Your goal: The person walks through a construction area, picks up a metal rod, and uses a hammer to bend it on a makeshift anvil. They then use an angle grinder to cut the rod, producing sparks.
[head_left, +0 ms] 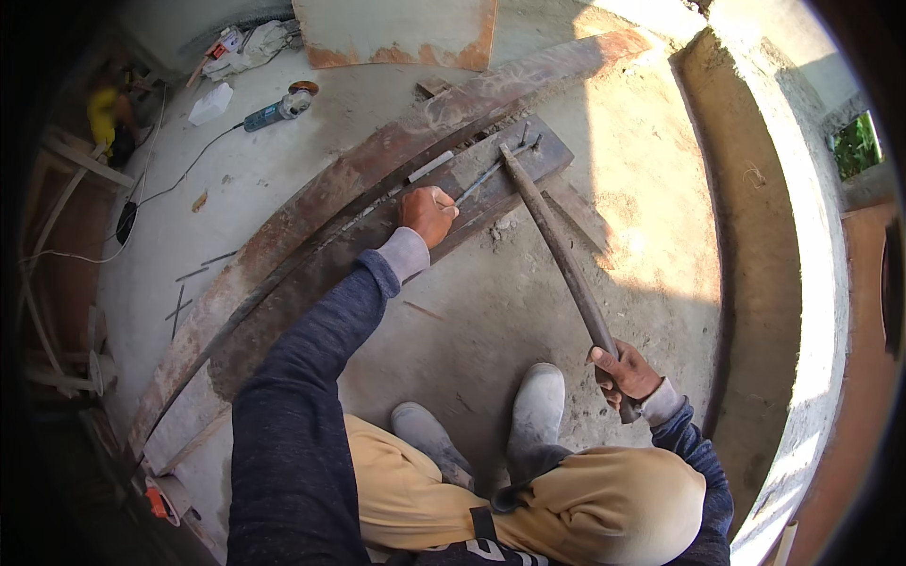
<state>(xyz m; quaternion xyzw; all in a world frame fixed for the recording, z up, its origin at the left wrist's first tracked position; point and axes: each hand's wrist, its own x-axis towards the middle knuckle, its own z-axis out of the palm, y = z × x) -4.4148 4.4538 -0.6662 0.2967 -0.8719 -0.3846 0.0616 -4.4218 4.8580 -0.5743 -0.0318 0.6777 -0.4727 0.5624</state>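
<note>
My left hand [428, 215] is closed around a thin steel rod [479, 182] that lies over a dark plank [557, 158]. At the plank's far right end, short upright pegs [526, 133] stand beside the rod's end. My right hand [625, 374] grips the near end of a long, dark bar [564, 249]. The bar slants away to the left, and its far tip meets or lies over the rod near the pegs; I cannot tell which. A short grey piece of rod or pipe [431, 167] lies on the plank just beyond my left hand.
A long curved board [396, 141] runs behind the plank. Farther back are an angle grinder [280, 107] with a cord and a leaning panel [396, 33]. Cut rod pieces [179, 307] lie at left. A concrete ledge [769, 217] borders the right. Another person [111, 118] is far left.
</note>
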